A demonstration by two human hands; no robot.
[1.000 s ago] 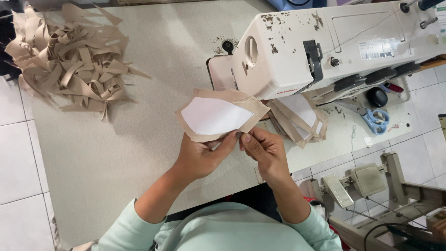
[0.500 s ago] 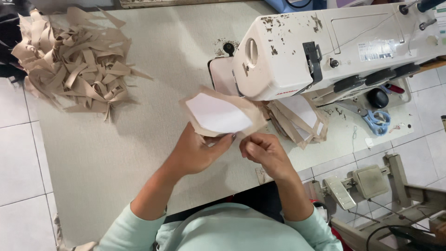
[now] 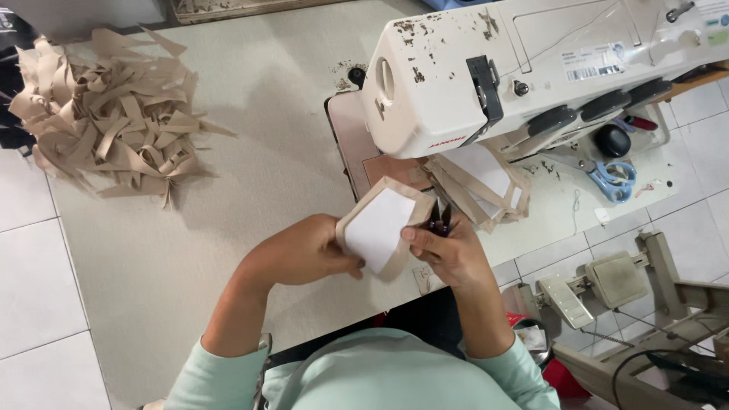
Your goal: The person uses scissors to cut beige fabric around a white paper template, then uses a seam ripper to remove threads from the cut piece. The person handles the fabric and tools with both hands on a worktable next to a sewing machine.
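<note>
From the head view, the white sewing machine on the desk carries a small rectangular white label with dark print on its top near the right. Both hands hold a tan fabric piece with a white centre above the desk's front edge, just before the machine. The left hand curls its fingers closed on the piece's left side, while the right hand pinches its right edge.
</note>
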